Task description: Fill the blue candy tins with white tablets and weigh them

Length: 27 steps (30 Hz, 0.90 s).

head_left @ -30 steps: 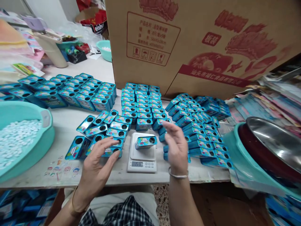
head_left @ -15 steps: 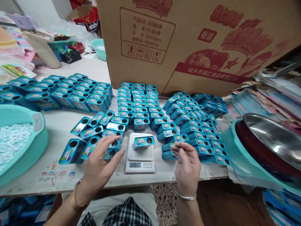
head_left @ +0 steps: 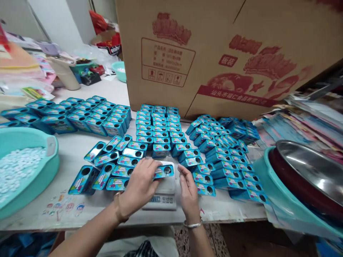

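A small blue tin (head_left: 164, 171) with a dark round hole in its top is over the white digital scale (head_left: 167, 185). My left hand (head_left: 142, 182) reaches across the scale and closes around the tin's left end, hiding that part of it. Beside the scale's right edge is my right hand (head_left: 189, 192), its fingers drawn together and curled. Anything small inside them is hidden. The scale's display is partly covered and blurred. Loose blue tins (head_left: 118, 184) lie left of the scale, and more tins (head_left: 205, 189) stand right of my right hand.
Rows of blue tins (head_left: 160, 148) fill the table's middle and back. A turquoise basin (head_left: 52, 160) of small white pieces is at left. Stacked bowls (head_left: 278, 171) sit at right, below piles of printed cards (head_left: 292, 125). A large cardboard box (head_left: 171, 92) stands behind.
My left hand has moved right and closed on the tin at the scale. My right hand has shifted left to the scale's edge. The view has tilted slightly upward.
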Each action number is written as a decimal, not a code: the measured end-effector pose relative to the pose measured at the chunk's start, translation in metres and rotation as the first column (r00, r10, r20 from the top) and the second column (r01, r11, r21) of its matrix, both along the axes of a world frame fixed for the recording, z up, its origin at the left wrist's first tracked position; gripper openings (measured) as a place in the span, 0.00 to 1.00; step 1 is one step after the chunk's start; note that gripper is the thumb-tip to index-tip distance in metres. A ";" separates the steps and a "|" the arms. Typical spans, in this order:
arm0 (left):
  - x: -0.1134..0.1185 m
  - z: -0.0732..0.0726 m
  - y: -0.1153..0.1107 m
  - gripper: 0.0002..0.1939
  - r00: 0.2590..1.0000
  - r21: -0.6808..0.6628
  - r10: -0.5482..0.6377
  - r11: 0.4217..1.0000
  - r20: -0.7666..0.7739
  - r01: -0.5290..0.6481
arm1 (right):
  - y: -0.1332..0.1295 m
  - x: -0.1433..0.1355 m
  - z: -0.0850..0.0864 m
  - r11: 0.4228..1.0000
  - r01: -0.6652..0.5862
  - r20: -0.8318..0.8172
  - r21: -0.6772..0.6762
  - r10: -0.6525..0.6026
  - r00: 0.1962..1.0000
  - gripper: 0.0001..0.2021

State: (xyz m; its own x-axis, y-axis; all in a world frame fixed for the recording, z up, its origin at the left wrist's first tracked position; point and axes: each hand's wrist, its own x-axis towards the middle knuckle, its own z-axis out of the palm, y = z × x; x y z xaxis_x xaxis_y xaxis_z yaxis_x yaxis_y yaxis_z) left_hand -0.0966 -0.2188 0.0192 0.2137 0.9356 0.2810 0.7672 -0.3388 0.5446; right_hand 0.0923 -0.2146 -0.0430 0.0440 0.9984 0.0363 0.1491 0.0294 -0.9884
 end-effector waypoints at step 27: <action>-0.249 0.002 0.022 0.14 0.853 -0.245 0.419 0.832 -0.310 -0.498 | 0.084 -0.033 -0.043 0.948 -0.311 0.862 -0.064 0.209 0.461 0.31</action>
